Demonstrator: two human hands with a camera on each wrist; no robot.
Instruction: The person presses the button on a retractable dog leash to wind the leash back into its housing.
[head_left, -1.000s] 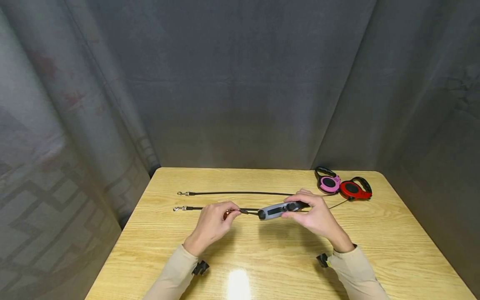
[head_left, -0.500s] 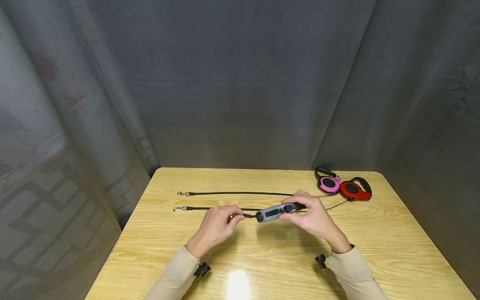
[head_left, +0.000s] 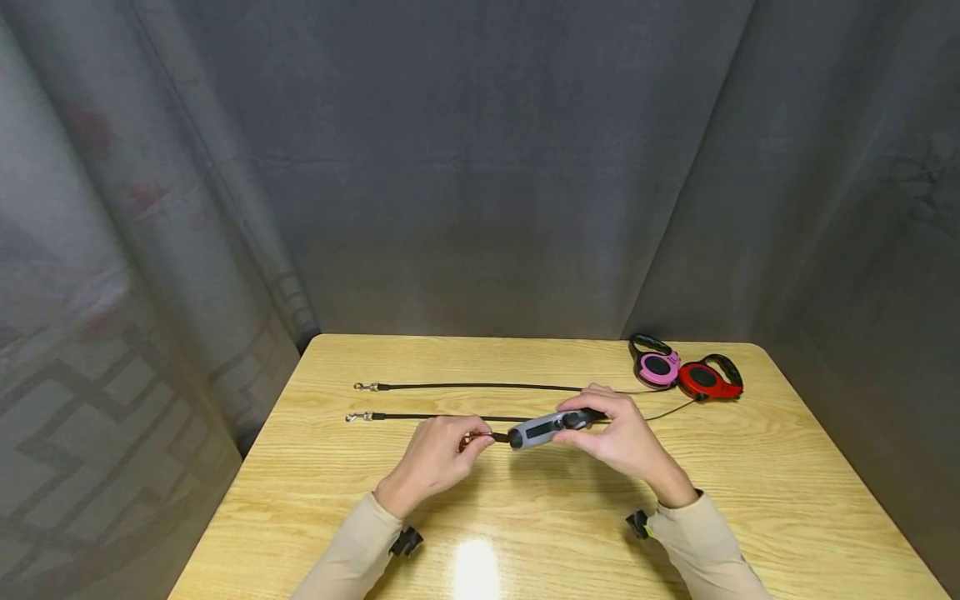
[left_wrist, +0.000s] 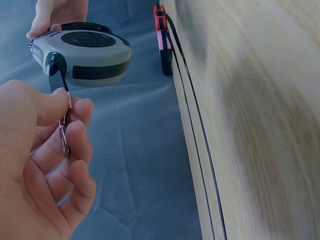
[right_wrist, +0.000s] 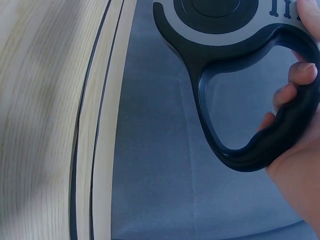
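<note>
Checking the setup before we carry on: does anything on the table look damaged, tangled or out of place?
Nothing stands out. Two black leash cords lie straight and side by side on the table, untangled. The pink reel and red reel sit together at the far right.

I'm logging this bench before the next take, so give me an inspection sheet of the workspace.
Surface: wooden table, a light glare near the front edge.
Job's things: grey retractable leash held above the table; its clip is almost against the housing.
Clutter: pink leash and red leash at the far right, touching.
Grips: left hand pinches the clip; right hand holds the grey leash's handle.
Cables: two black cords lie stretched leftward across the table, metal clips at their left ends.
Surroundings: grey curtain on all sides.
</note>
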